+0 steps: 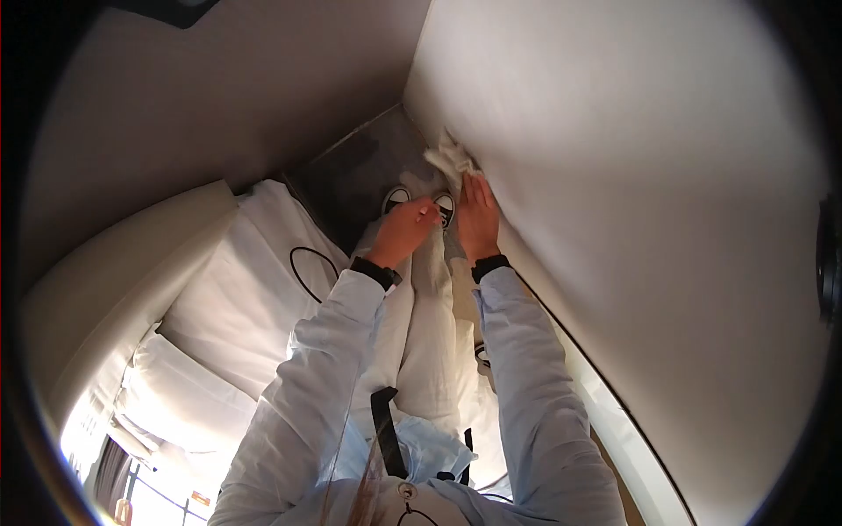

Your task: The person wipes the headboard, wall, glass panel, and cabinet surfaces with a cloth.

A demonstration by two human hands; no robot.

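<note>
A crumpled whitish cloth [451, 159] lies against the foot of the pale right-hand wall [631, 175]. My right hand [478, 219] reaches down to it, the fingers close together and gripping the cloth's near end at their tips. Beside it, a little to the left, my left hand [406, 232] hangs in the air with its fingers curled in. Nothing sticks out of that left hand. Both wrists have dark bands below light blue sleeves.
My sneakers [397, 198] stand on a dark floor [338, 175] with damp-looking patches. At left is a white-covered bed or seat [237, 298] with a black cord loop [303, 272] on it. A brown-grey wall [219, 88] meets the pale wall at the far corner.
</note>
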